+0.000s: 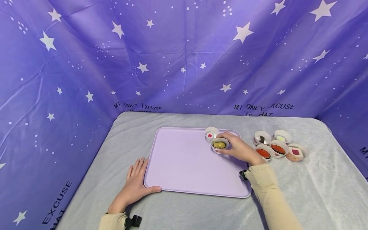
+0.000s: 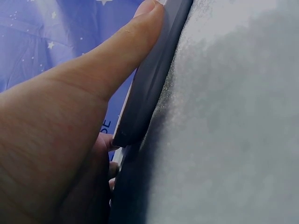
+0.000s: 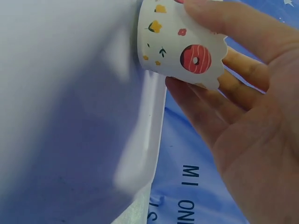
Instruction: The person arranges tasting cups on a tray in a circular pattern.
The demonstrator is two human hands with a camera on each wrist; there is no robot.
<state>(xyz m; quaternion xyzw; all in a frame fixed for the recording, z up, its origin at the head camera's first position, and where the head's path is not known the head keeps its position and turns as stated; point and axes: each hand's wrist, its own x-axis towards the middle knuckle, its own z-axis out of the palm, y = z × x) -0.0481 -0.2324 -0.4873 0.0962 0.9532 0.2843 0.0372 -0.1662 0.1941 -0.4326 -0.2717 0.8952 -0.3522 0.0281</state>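
Note:
My right hand [image 1: 237, 147] grips a scallop-rimmed paper cup [image 1: 220, 150] between thumb and fingers, close over the back right part of a lilac tray [image 1: 184, 163]. A yellow piece with a dark edge sits in the cup. In the right wrist view, the cup [image 3: 173, 44] shows printed doughnuts and yellow flowers on its white wall. Just behind it stands another paper cup [image 1: 209, 138] with a white piece, red in the middle. At the tray's near left corner rests my left hand [image 1: 134, 185], fingers straight along the side, thumb [image 2: 126, 46] on the rim.
Right of the tray, several paper cups stand grouped on the grey cloth [image 1: 325, 191]. One cup [image 1: 264, 153] holds an orange-red piece, and another cup [image 1: 296, 152] a white piece with a dark red square. A purple starry curtain [image 1: 184, 38] hangs around the table.

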